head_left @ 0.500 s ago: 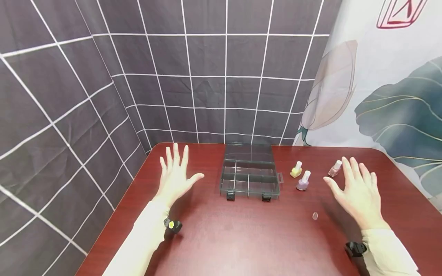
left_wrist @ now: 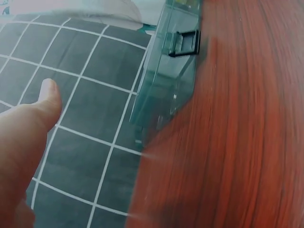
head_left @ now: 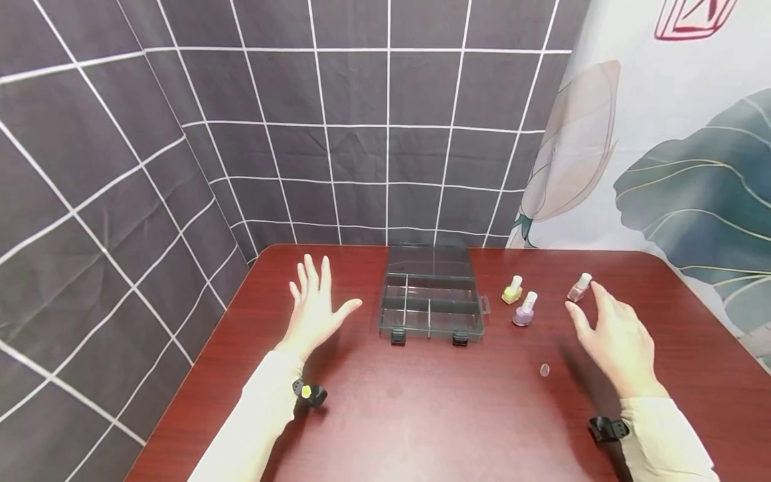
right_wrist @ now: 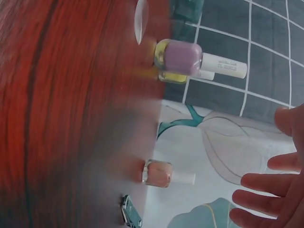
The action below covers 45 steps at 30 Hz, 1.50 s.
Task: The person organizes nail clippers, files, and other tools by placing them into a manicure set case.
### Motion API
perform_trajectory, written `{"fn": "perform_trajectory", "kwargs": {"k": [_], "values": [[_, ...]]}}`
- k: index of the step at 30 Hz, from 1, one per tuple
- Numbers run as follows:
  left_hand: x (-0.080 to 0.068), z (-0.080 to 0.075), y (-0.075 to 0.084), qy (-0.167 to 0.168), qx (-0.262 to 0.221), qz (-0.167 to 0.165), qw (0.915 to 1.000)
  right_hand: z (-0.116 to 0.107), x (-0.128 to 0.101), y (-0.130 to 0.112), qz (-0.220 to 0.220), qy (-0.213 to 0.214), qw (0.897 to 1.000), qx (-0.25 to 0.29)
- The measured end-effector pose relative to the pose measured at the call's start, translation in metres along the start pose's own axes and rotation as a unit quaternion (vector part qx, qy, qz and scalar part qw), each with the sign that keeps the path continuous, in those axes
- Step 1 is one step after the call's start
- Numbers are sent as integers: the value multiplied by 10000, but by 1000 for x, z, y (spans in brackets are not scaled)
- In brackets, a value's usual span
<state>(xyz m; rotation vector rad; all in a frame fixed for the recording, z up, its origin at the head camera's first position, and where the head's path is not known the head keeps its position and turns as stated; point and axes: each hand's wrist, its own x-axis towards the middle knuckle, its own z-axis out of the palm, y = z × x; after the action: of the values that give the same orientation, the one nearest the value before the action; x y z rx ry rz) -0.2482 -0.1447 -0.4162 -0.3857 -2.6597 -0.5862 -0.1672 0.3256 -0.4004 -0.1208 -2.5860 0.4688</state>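
My left hand (head_left: 314, 314), fingers spread and thumb out, hovers over the table to the left of a clear grey divided plastic box (head_left: 430, 318). The box's lid (head_left: 429, 261) lies folded back. Holding nothing, my right hand (head_left: 622, 348) is above the table, its fingertips nearest a pink nail polish bottle (head_left: 579, 288) with a white cap. To its left stand a yellow nail polish bottle (head_left: 512, 290) and a lilac one (head_left: 525, 310), both white-capped. The lilac bottle (right_wrist: 183, 58) partly hides the yellow one in the right wrist view.
A small clear oval piece (head_left: 545, 369) lies on the red-brown table (head_left: 409, 408), in front of the bottles. A small shiny metal nail clipper (right_wrist: 130, 212) shows near the pink bottle in the right wrist view. Grid-patterned cloth (head_left: 355, 87) hangs behind and to the left.
My right hand has tilted forward, its fingers bending and lowering toward the pink bottle. The left hand has shifted slightly right. The head view has shifted a little; box and bottles keep their places.
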Motion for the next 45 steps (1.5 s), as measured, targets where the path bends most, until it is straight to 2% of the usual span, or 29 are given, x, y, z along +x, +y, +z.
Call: {"fn": "perform_trajectory", "kwargs": {"k": [4, 11, 19, 21, 25, 28, 33, 40, 45], "values": [[2, 4, 5, -104, -377, -64, 9992, -2, -3, -3, 165, -195, 9997, 4], [2, 15, 15, -365, -705, -316, 9963, -1, -8, -4, 42, -438, 9990, 116], [1, 25, 28, -61, -637, -93, 9979, 1, -15, -4, 229, -740, 9969, 126], [1, 29, 31, -88, -713, -101, 9974, 2, -17, -4, 244, -842, 9960, 146], [3, 35, 36, -349, -1037, -177, 9938, 3, -19, -4, 206, -1083, 9938, 171], [4, 41, 38, -557, -1567, -281, 9857, 4, -21, -3, 108, -1243, 9920, 165], [4, 52, 38, -698, -2440, -516, 9659, 4, -22, -2, 22, -1596, 9869, 244], [2, 65, 31, -783, -3007, -520, 9491, 8, -28, -2, 6, -2068, 9779, 321], [2, 73, 27, -854, -3444, -494, 9336, 14, -31, -1, -392, -2183, 9743, 401]]}}
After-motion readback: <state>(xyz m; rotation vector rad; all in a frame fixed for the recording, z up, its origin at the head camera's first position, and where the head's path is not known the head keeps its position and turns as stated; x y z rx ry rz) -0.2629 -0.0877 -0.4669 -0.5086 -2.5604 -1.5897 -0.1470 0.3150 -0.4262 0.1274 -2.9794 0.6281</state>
